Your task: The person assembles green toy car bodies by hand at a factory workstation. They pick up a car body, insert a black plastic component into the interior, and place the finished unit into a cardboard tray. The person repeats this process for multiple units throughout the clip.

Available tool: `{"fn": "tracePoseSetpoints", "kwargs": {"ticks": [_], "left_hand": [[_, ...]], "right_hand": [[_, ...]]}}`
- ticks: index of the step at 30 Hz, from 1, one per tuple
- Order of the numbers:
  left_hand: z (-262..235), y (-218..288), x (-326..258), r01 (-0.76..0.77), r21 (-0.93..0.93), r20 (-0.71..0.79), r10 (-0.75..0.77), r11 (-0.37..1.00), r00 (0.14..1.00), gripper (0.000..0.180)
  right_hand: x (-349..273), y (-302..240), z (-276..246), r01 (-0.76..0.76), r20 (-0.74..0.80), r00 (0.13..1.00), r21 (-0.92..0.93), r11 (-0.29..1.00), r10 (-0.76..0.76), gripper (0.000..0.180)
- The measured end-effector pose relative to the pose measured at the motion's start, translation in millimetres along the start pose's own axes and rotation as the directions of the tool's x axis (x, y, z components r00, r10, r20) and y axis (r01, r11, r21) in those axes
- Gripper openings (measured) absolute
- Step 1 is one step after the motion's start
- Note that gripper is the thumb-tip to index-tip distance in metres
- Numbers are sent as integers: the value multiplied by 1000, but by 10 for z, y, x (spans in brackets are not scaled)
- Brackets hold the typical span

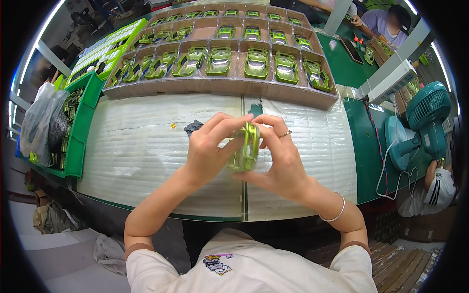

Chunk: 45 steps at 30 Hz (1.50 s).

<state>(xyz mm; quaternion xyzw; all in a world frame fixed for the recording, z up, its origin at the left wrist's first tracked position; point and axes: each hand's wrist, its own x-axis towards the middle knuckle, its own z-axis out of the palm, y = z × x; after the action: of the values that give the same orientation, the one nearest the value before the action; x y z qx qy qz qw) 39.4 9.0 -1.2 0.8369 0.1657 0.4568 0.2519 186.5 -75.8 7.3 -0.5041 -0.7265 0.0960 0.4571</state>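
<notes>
A green toy car body shell (250, 146) with clear windows is held up on its side above the foam-covered table (141, 141). My left hand (211, 145) grips its left side, fingers bent over the top edge. On the other side my right hand (279, 157) pinches the shell, with fingers at its top and the thumb near its lower end. A ring sits on a right finger and a bangle on that wrist. Just left of my left hand lies a crumpled dark scrap (193, 128).
Ahead stands a cardboard divider tray (220, 88) with several green car shells in its cells. A green crate (87, 128) of parts is at the left, beside a light-green rack (105, 49). At the right stand a teal fan (424, 122) and its cord. Another person (386, 27) sits far right.
</notes>
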Motion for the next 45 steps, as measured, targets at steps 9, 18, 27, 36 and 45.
{"fn": "tracePoseSetpoints", "kwargs": {"ticks": [9, 18, 27, 36, 45], "left_hand": [[-13, -183, -9, -39, -621, -137, -59, 783, 989, 25], [62, -254, -66, -155, -467, -218, 56, 870, 974, 35], [34, -260, -17, 45, -739, -79, -153, 672, 985, 30], [96, -136, -79, 94, -907, 8, -207, 410, 978, 29], [132, -90, -148, 99, -865, 47, -117, 491, 992, 30]], "right_hand": [[-50, 26, 22, -100, 67, 993, 91, 991, 94, 65], [-123, -48, 109, 10, -62, 998, 42, 999, -7, 61], [-119, -90, -15, -11, 39, 999, 131, 991, 6, 51], [-46, -32, -63, -258, 135, 948, 857, 446, 289, 34], [-19, 32, -41, 3, -87, 995, 511, 859, 49, 26]]}}
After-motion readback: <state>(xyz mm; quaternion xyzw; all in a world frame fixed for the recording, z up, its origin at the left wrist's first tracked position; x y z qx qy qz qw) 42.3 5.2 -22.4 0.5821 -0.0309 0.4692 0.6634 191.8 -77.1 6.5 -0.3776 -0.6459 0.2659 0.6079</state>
